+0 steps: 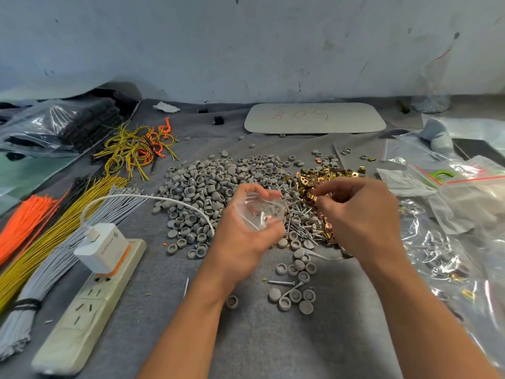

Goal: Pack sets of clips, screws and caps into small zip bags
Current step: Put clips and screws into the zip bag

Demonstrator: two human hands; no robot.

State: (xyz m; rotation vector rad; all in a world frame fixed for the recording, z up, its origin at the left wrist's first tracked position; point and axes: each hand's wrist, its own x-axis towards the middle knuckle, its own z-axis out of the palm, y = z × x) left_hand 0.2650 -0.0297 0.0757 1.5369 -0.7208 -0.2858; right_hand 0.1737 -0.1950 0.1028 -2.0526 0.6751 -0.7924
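My left hand [240, 228] grips a small clear zip bag [261, 210] with its mouth held open; a few small parts show inside it. My right hand [358, 212] hovers over the heap of gold clips [319, 177], its fingertips curled and pinching gold clips just right of the bag. A pile of silver screws [297, 214] lies under and between both hands. A big heap of grey caps [207, 181] spreads to the left and behind. More caps [296, 294] and two loose screws lie near my wrists.
A power strip [82, 310] with a white charger [101, 246] and cable sits at the left, beside bundles of orange, yellow and grey wires [41, 242]. Clear plastic bags [451, 242] crowd the right. A white board [314, 119] lies at the back.
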